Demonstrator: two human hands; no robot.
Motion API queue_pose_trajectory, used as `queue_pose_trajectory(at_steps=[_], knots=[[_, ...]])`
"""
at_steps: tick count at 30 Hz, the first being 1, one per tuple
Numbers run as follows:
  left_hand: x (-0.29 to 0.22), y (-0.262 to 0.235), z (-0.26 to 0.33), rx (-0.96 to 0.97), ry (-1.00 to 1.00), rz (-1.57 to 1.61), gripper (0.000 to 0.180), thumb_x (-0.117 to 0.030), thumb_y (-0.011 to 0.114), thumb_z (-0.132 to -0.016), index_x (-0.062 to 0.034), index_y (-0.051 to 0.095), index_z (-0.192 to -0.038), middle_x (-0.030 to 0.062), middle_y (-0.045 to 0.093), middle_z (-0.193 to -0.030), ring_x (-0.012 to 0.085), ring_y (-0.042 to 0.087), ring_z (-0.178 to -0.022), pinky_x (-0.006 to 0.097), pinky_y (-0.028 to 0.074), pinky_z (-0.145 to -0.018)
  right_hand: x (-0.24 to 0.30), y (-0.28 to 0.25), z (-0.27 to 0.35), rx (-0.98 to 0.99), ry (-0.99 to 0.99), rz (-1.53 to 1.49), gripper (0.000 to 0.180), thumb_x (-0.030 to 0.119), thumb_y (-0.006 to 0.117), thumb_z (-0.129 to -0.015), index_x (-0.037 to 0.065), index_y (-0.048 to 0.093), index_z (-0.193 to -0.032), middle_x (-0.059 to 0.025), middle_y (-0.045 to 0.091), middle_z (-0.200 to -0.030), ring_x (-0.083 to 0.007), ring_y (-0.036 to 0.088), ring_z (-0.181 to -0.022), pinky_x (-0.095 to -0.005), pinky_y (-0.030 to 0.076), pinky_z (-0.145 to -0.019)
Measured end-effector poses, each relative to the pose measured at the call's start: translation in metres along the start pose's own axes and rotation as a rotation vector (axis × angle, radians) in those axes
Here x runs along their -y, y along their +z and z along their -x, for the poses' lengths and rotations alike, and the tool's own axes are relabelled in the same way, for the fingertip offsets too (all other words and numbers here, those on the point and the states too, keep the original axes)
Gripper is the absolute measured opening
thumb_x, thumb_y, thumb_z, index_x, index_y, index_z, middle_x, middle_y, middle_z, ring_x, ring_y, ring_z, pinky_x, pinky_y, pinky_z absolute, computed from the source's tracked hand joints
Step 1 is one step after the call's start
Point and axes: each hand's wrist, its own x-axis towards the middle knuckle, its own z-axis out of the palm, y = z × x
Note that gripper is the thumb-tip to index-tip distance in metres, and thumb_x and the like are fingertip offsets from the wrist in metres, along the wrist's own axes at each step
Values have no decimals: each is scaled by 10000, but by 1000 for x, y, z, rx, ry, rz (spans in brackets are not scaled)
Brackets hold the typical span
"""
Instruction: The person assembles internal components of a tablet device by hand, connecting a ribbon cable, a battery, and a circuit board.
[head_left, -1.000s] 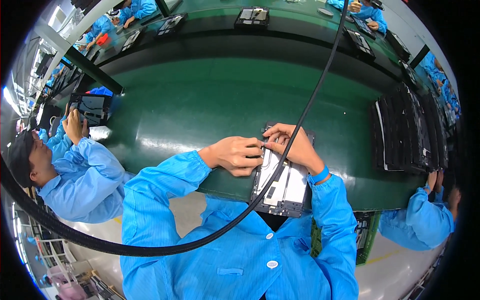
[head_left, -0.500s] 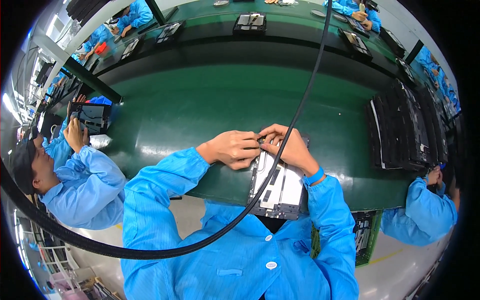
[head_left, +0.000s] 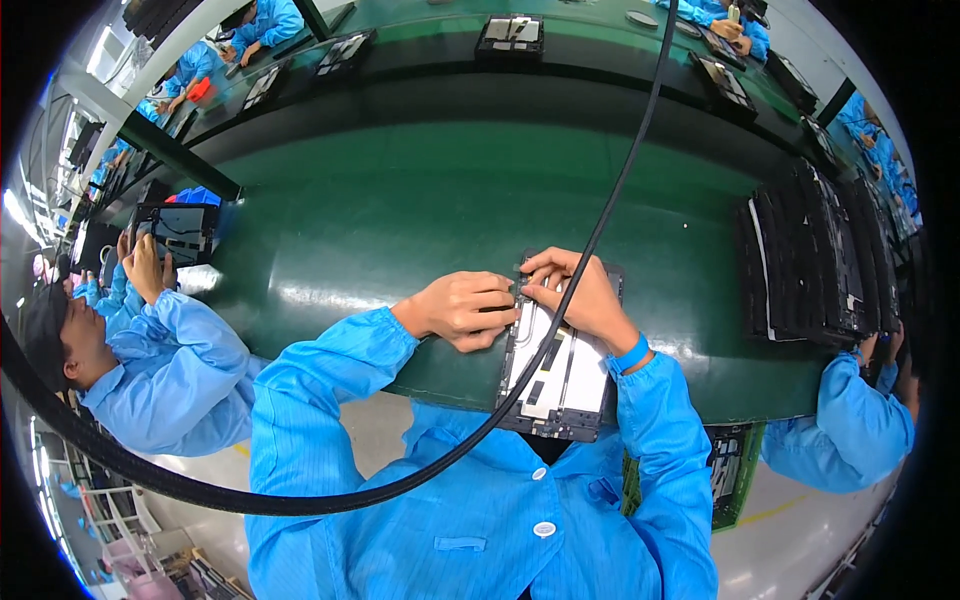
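A flat, opened tablet-like device [head_left: 555,392] with a black frame and pale silver panels lies before me, its near end reaching the table's front edge. At its upper left edge my left hand [head_left: 462,308] is closed, thumb and fingers pinched together beside the frame. My right hand [head_left: 578,292] rests over the upper part of the device, fingers bent and pinched at the upper left corner, facing the left fingertips. Anything small between the fingers of either hand is hidden. A blue band [head_left: 631,353] circles my right wrist.
A thick black cable [head_left: 440,466] arcs across the view in front of the device. Black trays [head_left: 800,255] stand stacked at the right of the green table [head_left: 400,200]. At left a co-worker [head_left: 165,350] holds another device. A green crate [head_left: 735,475] sits below the right edge.
My left hand has drawn slightly down and away from my right fingertips. The right hand keeps nearly the same place. The co-worker's device at left has shifted a little.
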Motion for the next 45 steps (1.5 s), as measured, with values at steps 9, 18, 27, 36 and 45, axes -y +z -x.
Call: queue_pose_trajectory(at_steps=[9,18,27,36,45], knots=[[9,4,-8,-7,9,13,251,-131,799,-790,-25,747,-1011,122,717,-972,326,721,-954,440,643,-874,-3,0,-1,-5,-6,35,258,31,861,-874,7,806,-1126,-13,782,-864,-22,599,-680,-220,460,-605],[8,0,-4,-24,-22,28,256,-129,770,-831,8,764,-1048,145,731,-1001,323,713,-929,427,623,-820,-2,-3,0,43,-3,28,281,13,824,-854,11,793,-1133,7,752,-835,-20,597,-681,-217,461,-613],[-2,0,-4,-67,-146,47,326,-179,751,-845,27,755,-1098,154,734,-1025,349,703,-973,451,610,-849,3,-3,-1,40,36,40,410,-14,768,-758,-11,773,-1168,-25,747,-797,-76,633,-671,-263,498,-638],[-3,0,-5,-48,-166,86,300,-204,781,-836,0,772,-1056,132,727,-992,335,702,-969,434,602,-837,11,0,-4,35,91,51,449,-12,782,-758,-15,764,-1207,-24,744,-763,-81,662,-676,-257,525,-644],[-14,3,-12,-83,-259,85,253,-151,793,-856,6,774,-1054,125,731,-958,324,685,-919,425,581,-801,8,-7,-2,28,71,61,582,-51,803,-784,18,698,-1352,-33,718,-960,-61,640,-709,-233,500,-648]])
